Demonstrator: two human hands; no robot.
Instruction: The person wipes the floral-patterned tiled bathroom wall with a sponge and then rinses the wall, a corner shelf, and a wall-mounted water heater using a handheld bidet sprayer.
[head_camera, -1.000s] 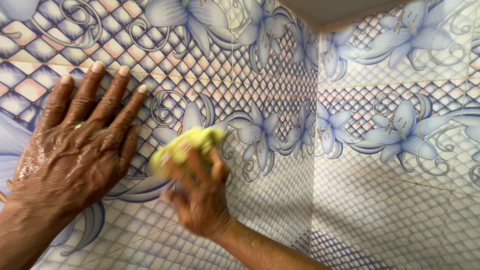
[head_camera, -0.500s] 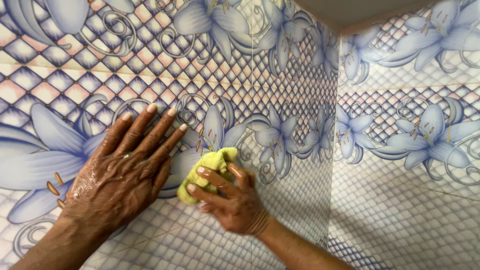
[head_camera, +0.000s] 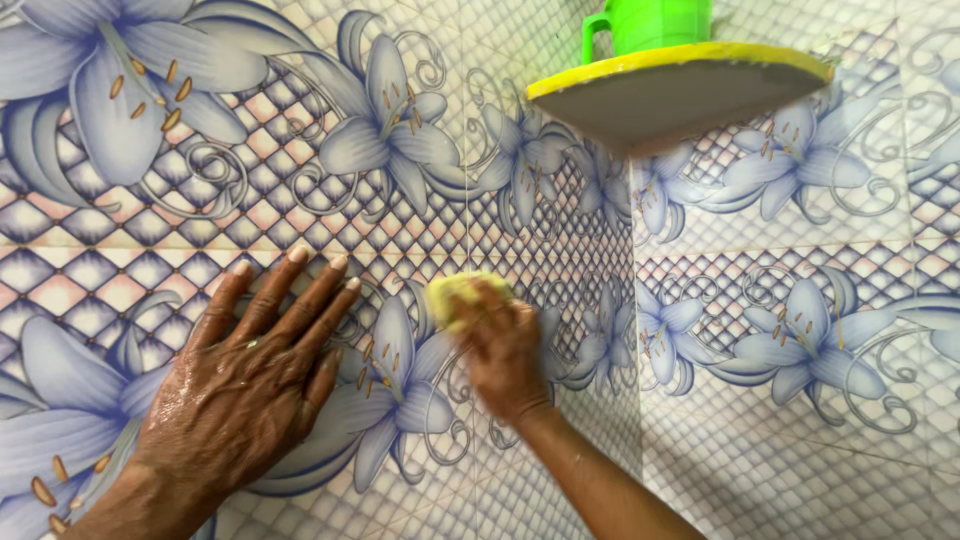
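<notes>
Your left hand (head_camera: 235, 385), wet, lay flat and open on the flowered tile wall (head_camera: 120, 250), fingers spread, gripping nothing. Just beyond it, your right hand (head_camera: 503, 350) was curled around a yellow sponge (head_camera: 455, 295), pressing it to the tile mid-scrub. Carrying on looked to call for steady pressure along the wall. Farther up, a yellow-edged corner shelf (head_camera: 680, 85) held a green mug (head_camera: 650, 22).
</notes>
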